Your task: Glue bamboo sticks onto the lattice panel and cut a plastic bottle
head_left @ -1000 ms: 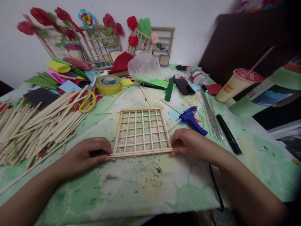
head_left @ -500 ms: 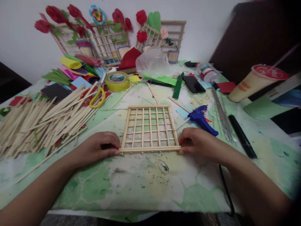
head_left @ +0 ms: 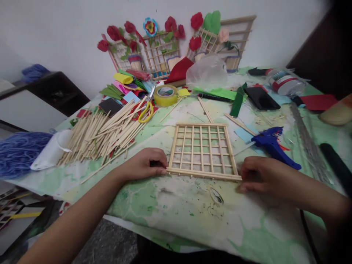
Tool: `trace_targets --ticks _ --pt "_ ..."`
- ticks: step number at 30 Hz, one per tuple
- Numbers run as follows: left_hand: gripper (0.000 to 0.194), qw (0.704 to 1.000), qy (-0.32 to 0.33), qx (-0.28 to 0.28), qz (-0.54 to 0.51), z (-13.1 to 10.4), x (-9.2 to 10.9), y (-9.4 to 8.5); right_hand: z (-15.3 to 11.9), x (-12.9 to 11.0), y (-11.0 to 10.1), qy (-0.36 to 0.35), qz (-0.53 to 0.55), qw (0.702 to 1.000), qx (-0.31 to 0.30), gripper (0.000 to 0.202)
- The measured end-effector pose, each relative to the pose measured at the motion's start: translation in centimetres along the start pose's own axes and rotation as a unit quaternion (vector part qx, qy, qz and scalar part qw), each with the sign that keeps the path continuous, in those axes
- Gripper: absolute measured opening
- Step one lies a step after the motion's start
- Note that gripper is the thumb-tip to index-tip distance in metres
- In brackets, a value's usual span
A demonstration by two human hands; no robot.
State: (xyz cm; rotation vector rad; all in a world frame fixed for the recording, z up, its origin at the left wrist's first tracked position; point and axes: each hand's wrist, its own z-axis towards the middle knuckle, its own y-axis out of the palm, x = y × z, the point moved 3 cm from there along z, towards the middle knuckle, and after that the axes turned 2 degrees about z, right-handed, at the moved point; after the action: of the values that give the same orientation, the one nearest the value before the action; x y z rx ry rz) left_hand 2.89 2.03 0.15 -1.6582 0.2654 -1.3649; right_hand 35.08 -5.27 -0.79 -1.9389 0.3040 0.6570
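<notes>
One wooden grid point(head_left: 201, 148) btwn L grip point(head_left: 147, 164) & R grip point(head_left: 268, 176), at nr. corners.

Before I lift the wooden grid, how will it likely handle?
The wooden grid should feel light: thin bars, open gaps. Its crossed layout probably keeps it fairly stiff. Bars that slim could snap if bent.

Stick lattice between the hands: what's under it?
Through the openings of the stick lattice, the green-and-white tablecloth shows, with dark marks in places. Whatever lies directly beneath the sticks themselves is covered, so I can't tell.
</notes>
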Motion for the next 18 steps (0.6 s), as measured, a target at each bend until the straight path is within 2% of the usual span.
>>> trace_targets --ticks 4,9,18 --pt "0.020 0.999 0.009 0.007 0.034 -0.2 0.1 0.1 0.1 0.0 0.2 -0.032 -0.014 0.999 0.003 0.011" --pt "0.024 0.995 0.011 0.024 0.096 0.0 0.5 0.5 0.0 -0.8 0.2 -0.064 -0.052 0.997 0.000 0.019" --pt "0.023 0.996 0.007 0.013 0.092 0.1 0.5 0.7 0.0 -1.3 0.2 -0.072 -0.041 0.997 0.007 0.020"
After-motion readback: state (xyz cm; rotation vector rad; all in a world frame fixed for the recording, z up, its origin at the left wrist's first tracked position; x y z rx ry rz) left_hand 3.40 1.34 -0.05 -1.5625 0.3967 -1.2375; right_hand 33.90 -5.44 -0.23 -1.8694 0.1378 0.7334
